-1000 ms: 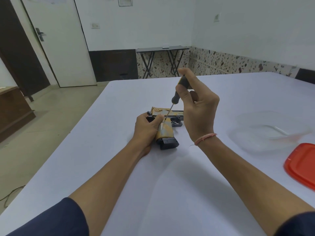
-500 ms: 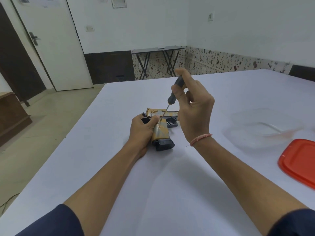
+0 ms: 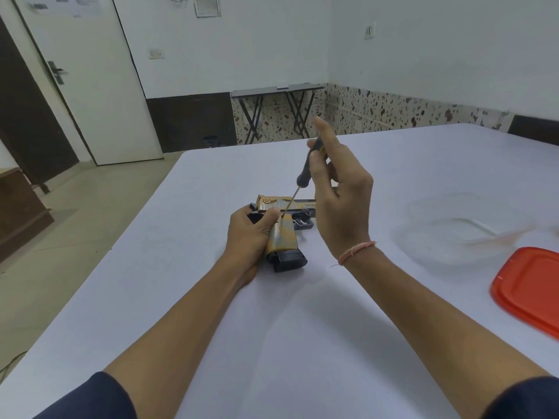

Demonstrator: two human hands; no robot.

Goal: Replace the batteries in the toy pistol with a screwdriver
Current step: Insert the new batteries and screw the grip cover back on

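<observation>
Curling its fingers round the rear of the toy pistol (image 3: pixel 284 240), the left grip (image 3: pixel 248 234) held it flat on the white desk (image 3: pixel 287 328), butt toward 6 o'clock. The screwdriver (image 3: pixel 303 176) touched its tip to the handle's top, leaning toward 1 o'clock, pinched by the right grip (image 3: pixel 341 207). A clear container (image 3: pixel 462 228) sat at 3 o'clock of the pistol, a red lid (image 3: pixel 529 288) at 4 o'clock.

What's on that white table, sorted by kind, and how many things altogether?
toy pistol: 1
screwdriver: 1
clear container: 1
red lid: 1
Total: 4
</observation>
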